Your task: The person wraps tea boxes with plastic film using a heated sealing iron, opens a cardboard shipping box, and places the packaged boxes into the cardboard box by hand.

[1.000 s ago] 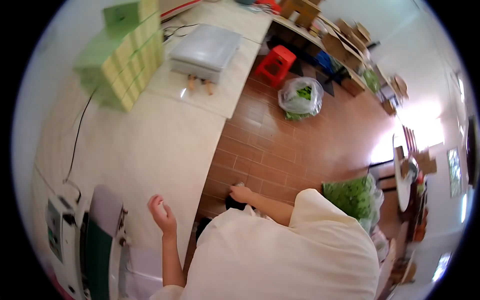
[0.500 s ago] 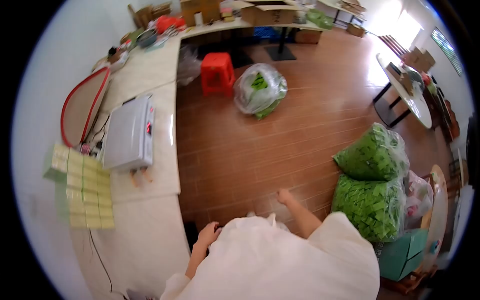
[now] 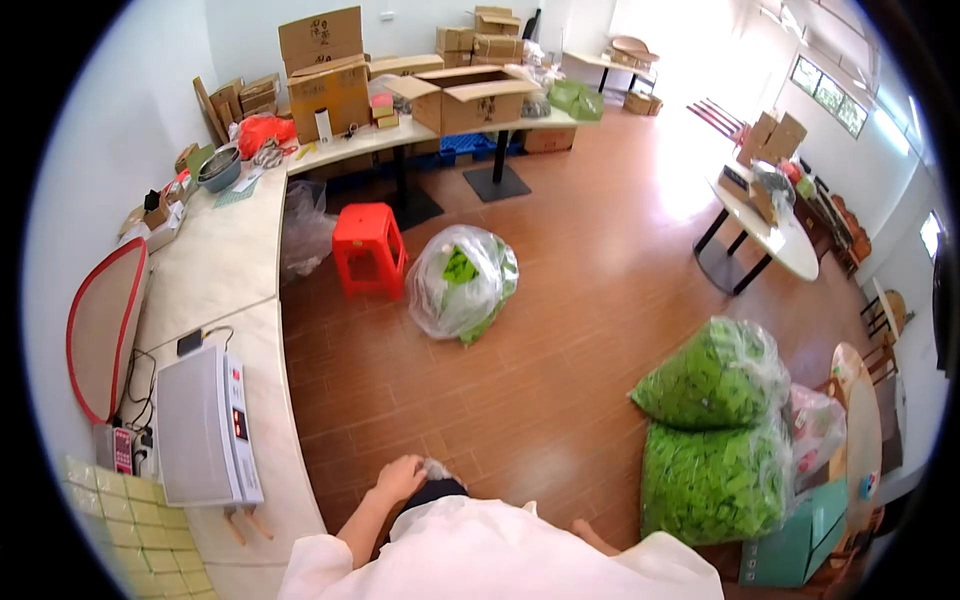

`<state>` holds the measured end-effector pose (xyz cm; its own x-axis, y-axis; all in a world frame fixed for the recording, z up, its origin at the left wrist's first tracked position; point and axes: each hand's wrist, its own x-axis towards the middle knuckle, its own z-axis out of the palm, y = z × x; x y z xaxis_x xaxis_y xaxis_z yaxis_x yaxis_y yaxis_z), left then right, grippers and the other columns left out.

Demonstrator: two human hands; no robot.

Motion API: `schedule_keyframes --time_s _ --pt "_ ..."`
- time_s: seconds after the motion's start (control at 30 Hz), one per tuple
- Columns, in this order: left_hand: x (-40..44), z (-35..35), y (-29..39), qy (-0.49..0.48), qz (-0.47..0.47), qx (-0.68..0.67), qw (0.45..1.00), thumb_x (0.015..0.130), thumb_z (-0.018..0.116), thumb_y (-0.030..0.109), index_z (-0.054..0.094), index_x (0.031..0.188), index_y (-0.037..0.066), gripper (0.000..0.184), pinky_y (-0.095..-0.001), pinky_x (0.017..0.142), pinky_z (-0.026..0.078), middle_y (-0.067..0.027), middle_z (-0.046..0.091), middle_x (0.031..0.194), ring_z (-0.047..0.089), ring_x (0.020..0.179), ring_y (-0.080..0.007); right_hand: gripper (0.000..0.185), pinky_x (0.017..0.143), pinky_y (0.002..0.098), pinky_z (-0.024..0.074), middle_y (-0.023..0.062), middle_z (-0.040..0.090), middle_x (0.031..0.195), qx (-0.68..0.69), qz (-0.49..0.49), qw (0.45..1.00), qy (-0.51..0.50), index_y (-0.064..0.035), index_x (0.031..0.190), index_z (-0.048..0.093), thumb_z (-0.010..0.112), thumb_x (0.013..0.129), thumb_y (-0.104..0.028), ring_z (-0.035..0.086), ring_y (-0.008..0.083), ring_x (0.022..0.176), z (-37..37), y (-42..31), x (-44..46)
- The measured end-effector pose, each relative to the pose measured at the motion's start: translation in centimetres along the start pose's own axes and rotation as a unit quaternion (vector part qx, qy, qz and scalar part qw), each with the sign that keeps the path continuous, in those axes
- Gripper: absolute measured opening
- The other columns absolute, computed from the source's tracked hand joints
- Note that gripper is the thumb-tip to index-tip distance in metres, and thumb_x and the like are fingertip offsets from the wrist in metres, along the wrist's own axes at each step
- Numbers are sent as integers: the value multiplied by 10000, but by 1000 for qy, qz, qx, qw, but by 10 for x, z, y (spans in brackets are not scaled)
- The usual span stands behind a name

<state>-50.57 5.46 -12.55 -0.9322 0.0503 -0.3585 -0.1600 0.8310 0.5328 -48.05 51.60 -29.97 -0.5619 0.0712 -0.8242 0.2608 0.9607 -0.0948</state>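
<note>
Here's your left hand (image 3: pixel 400 478), nearer to you than the red stool (image 3: pixel 369 250), hovering around your dark trouser leg (image 3: pixel 432 492). Its fingers look close together and slightly bent, with a pale, blurry thing (image 3: pixel 436 469) right by their tips; whether you're touching or pinching it, you can't tell from here. Over to your right hand (image 3: pixel 583 530), nearer and to the right of the stool: it's mostly hidden behind your white shirt (image 3: pixel 500 555), so there's no telling how those fingers sit or whether they hold anything.

Just right of the stool, the clear bag (image 3: pixel 462 285) gapes on the floor, green pieces showing through its mouth, its lower contents blurred by plastic. Well right of the stool and nearer you, two stuffed green bags, an upper one (image 3: pixel 708 378) and a lower one (image 3: pixel 715 487), press together, the lower covering part of a teal box (image 3: pixel 795 540). Left of the stool and nearer, the scale (image 3: pixel 200 428) lies on the long table (image 3: pixel 205 255), its red digits unreadable. Nearer still than the stool, the pale green packs (image 3: pixel 130 530) run into the dark rim, cut off.
</note>
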Motion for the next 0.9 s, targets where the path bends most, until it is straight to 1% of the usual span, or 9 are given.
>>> schedule_keyframes --time_s 0.13,0.2,0.23,0.27,0.53,0.6,0.7,0.77,0.9 --pt "56 -10 -28 -100 -15 1 995 862 556 368 574 1126 91 383 -443 877 465 -125 610 1109 570 1060 -305 285 811 421 484 268 625 1013 137 -19 988 65 -3 992 677 554 808 -182 619 371 951 -46 -52 31" --pt "87 -26 -40 -120 -7 -51 991 860 565 367 567 1144 93 395 -453 884 457 -131 604 1131 563 1079 -301 375 861 457 463 280 610 1043 16 -61 997 44 0 1068 644 508 840 -266 594 396 998 -96 -107 73" --pt "101 -42 -40 -128 -7 -4 992 866 556 357 569 1153 79 400 -432 894 456 -138 601 1146 564 1078 -305 348 837 453 480 250 636 961 66 -89 977 180 4 934 673 522 812 -284 606 396 954 -106 -132 84" --pt "113 -54 -42 -140 -9 42 989 873 548 346 570 1163 64 405 -412 904 454 -144 597 1161 565 1077 -309 331 822 454 482 245 642 943 80 -102 973 193 -3 912 675 521 815 -279 613 392 937 -126 -161 103" --pt "221 -129 -96 21 -32 -53 998 880 553 313 576 1117 77 336 -419 858 468 -132 623 1095 590 1022 -290 323 616 337 536 159 677 874 164 -214 947 175 8 1064 600 536 881 -251 664 234 707 -241 -340 180" --pt "242 -137 -114 79 -71 -155 982 889 540 280 585 1089 59 301 -394 841 478 -139 631 1066 601 994 -292 377 565 326 537 169 672 855 252 -90 964 11 42 1113 554 504 911 -273 656 218 656 -286 -381 194" --pt "263 -97 -189 84 -169 -175 966 879 544 291 609 1060 53 306 -394 843 480 -143 644 1052 606 992 -298 421 534 360 546 210 660 865 270 -100 958 4 69 1137 518 488 919 -290 669 266 655 -346 -435 245" --pt "250 -100 -212 19 -329 -187 925 859 560 329 618 1068 52 353 -410 893 462 -144 633 1109 586 1052 -319 423 491 371 548 232 652 855 285 -103 953 5 80 1101 518 481 917 -299 675 295 647 -387 -473 270" --pt "229 -78 -265 34 -433 -197 879 860 577 335 632 1074 58 354 -413 930 446 -176 620 1124 571 1081 -334 450 457 381 529 216 651 852 109 -287 943 127 75 1091 510 489 900 -333 650 285 577 -459 -544 399"
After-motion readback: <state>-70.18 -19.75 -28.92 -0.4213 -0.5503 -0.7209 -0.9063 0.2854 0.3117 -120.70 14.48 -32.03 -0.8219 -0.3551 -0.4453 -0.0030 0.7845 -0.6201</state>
